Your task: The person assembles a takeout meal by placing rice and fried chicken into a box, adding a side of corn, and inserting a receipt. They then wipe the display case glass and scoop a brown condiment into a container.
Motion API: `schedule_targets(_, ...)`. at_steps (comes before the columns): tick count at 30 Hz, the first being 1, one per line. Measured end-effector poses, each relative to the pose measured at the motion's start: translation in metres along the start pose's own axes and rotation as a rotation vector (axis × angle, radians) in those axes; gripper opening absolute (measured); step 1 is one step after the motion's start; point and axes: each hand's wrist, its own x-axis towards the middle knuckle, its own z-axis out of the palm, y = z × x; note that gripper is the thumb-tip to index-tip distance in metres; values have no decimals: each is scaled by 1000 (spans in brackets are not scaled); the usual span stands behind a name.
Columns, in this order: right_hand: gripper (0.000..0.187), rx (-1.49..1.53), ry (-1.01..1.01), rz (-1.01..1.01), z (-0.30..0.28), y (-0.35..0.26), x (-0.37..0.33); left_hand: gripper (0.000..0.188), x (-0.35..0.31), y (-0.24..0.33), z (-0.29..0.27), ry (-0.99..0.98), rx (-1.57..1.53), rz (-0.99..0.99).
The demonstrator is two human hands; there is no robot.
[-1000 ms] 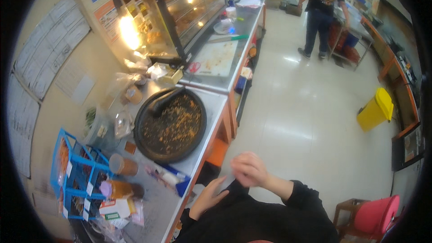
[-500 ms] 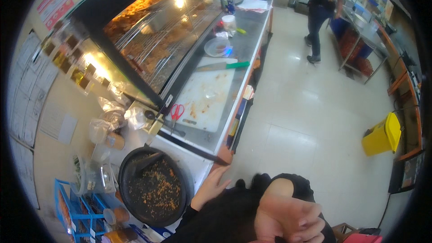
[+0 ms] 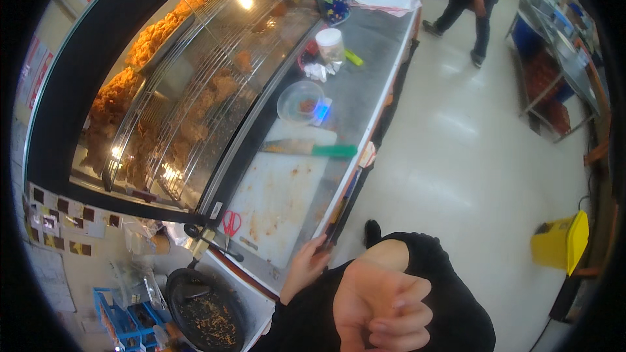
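Note:
My left hand (image 3: pixel 306 267) lies at the near corner of the counter, fingers stretched out along its edge and nothing seen in them. In front of my body my right hand (image 3: pixel 385 308) is raised with its fingers curled in; whatever they hold, if anything, is hidden. Closest to the left hand is a stained white cutting board (image 3: pixel 277 199). Across the board's far end lies a knife with a green handle (image 3: pixel 334 150). Red-handled scissors (image 3: pixel 231 223) rest at its left near corner. Left of my arm sits a black pan (image 3: pixel 212 316) with brown crumbs.
A lit glass warmer (image 3: pixel 195 91) with fried pieces on racks stands along the counter's left. Beyond the board are a clear bowl (image 3: pixel 300 102) and a white-lidded jar (image 3: pixel 330 45). At right, a yellow bin (image 3: pixel 559 242) stands on the floor. A person (image 3: pixel 476 6) walks farther off.
My view has swung and moved forward, so the warmer and board look closer and the pan sits lower. My left hand stays by the counter edge; the person has stepped along.

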Motion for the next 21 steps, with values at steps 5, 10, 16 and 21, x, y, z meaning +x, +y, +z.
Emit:
schedule_targets(5, 23, 16, -45, 222, 3, 64, -12, 49, 53, 11, 18, 89, -3, -114)
schedule_targets(10, 23, 103, 59, 185, 3, 112, -30, 47, 69, 10, 26, 221, -47, -224)
schedule_targets(16, 25, 90, -19, 376, 11, 114, -48, 48, 77, 21, 21, 260, 48, -256)
schedule_targets(21, 27, 146, -58, 400, 11, 111, -58, 50, 79, 16, 28, 288, -44, -280)
